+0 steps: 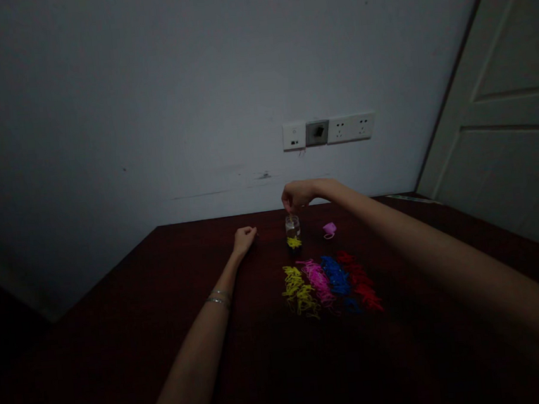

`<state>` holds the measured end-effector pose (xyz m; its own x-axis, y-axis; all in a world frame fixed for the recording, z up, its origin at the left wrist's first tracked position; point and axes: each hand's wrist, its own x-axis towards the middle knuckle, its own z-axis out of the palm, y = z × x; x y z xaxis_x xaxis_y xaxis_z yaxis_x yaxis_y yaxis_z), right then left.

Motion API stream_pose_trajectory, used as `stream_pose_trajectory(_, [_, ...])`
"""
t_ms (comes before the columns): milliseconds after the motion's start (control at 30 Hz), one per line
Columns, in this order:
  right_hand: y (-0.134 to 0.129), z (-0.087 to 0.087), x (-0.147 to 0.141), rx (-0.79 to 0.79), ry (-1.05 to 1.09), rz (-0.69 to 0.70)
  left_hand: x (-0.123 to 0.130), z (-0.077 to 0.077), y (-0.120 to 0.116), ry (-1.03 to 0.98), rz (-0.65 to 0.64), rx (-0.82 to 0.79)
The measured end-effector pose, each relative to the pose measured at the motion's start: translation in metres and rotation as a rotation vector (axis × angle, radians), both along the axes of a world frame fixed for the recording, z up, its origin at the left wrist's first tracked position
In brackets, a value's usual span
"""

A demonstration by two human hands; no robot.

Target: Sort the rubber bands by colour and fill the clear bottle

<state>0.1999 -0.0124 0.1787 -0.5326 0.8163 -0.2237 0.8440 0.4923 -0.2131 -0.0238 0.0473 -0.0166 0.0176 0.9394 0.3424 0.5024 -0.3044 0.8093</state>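
Note:
My right hand (296, 195) hangs over the mouth of a small clear jar (293, 226), its fingers pinched together on what looks like a thin yellowish rubber band. Yellow rubber bands (294, 243) lie in the lower part of the jar. To the jar's left, my left hand (244, 240) rests on the table with its fingers curled in; whether anything is inside them is hidden. Nearer to me lie side-by-side piles of rubber bands: yellow (300, 293), pink (320, 281), blue (336, 275) and red (362, 282).
A pink cap-like piece with a loop (330, 228) lies right of the jar. The dark reddish table (162, 276) meets a pale wall (194, 107) carrying a row of sockets (349, 129). A panelled door (503, 109) stands at the right. The light is dim.

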Motion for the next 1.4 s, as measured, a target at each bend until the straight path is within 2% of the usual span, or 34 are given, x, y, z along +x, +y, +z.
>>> stream_pose_trajectory(200, [-0.005, 0.004, 0.002, -0.028, 0.069, -0.015, 0.000, 0.000, -0.001, -0.017, -0.004, -0.004])
stream_pose_trajectory(367, [-0.005, 0.000, 0.024, 0.043, 0.271, -0.048, 0.001, 0.001, -0.001, -0.005, 0.001, -0.002])
stream_pose_trajectory(467, [-0.001, -0.022, 0.050, 0.204, 0.394, -0.092, 0.000, 0.001, -0.002, 0.006, -0.002, 0.007])
stream_pose_trajectory(600, [0.000, -0.071, 0.093, 0.439, 0.489, -0.196, 0.000, 0.001, -0.001, 0.015, -0.004, -0.002])
stream_pose_trajectory(767, [-0.006, -0.133, 0.148, 0.526, 0.644, -0.460, 0.000, 0.002, -0.001, 0.013, 0.002, -0.006])
stream_pose_trajectory(900, [-0.017, -0.169, 0.177, 0.552, 0.755, -0.704, 0.002, 0.003, -0.003, -0.004, -0.007, -0.011])
stream_pose_trajectory(967, [-0.023, -0.183, 0.184, 0.524, 0.768, -0.747, 0.002, 0.002, -0.003, 0.000, -0.011, -0.003])
stream_pose_trajectory(1100, [-0.032, -0.195, 0.187, 0.501, 0.773, -0.799, 0.001, 0.000, -0.001, 0.023, -0.016, 0.004])
stream_pose_trajectory(1233, [-0.036, -0.194, 0.184, 0.494, 0.750, -0.793, 0.001, 0.001, -0.001, 0.028, -0.012, 0.006])
stream_pose_trajectory(1400, [-0.035, -0.195, 0.185, 0.511, 0.720, -0.769, 0.002, 0.011, -0.003, -0.046, -0.008, -0.057])
